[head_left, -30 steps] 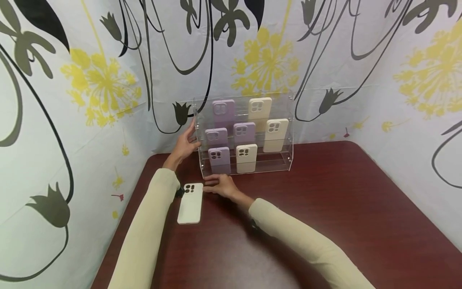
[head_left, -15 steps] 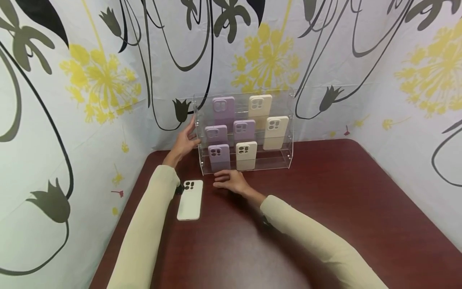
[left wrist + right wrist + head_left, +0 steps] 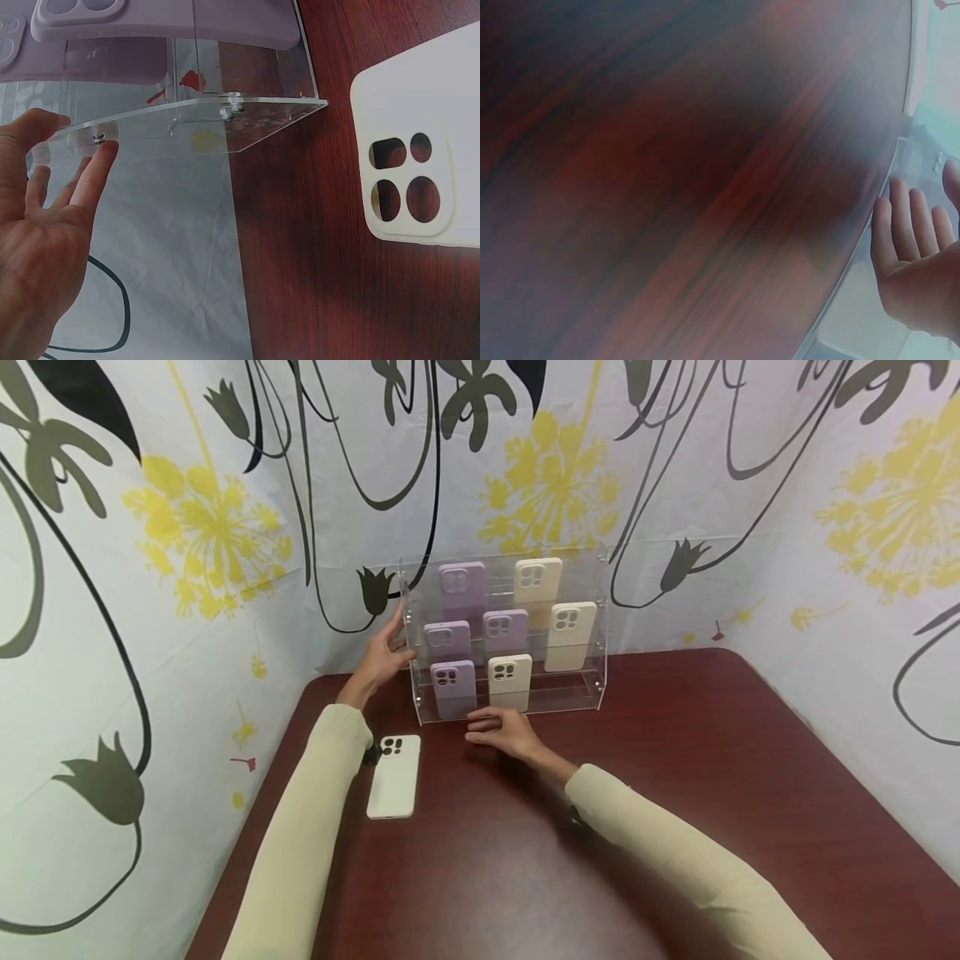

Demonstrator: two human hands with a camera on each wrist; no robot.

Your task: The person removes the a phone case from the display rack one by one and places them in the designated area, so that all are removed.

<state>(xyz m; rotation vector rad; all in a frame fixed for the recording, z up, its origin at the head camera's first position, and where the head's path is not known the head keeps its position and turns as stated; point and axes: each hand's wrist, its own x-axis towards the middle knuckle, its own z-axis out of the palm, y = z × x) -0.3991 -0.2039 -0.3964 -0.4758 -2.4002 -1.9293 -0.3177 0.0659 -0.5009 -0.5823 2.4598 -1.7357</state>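
A clear acrylic display stand [image 3: 562, 702] holds several phone cases in tiers. My left hand [image 3: 379, 658] holds the stand's left side, with the thumb at its front edge and the fingers on the outer face, as the left wrist view also shows. My right hand [image 3: 507, 732] is low before the bottom tier, fingers extended and nothing in them. It overlaps the lower edge of a cream phone case [image 3: 510, 675]. A lilac phone case [image 3: 453, 681] stands left of that one. A white phone case [image 3: 395, 781] lies flat on the table beside my left wrist.
The stand rests near the back of a dark red wooden table [image 3: 675, 760]. Flower-patterned cloth [image 3: 465, 510] hangs close behind it and along both sides. More lilac cases [image 3: 461, 583] and cream cases [image 3: 573, 635] sit in the upper tiers.
My right hand has moved right along the stand's front, away from the white phone case. My left hand stays at the stand's side, and the cases have kept their places.
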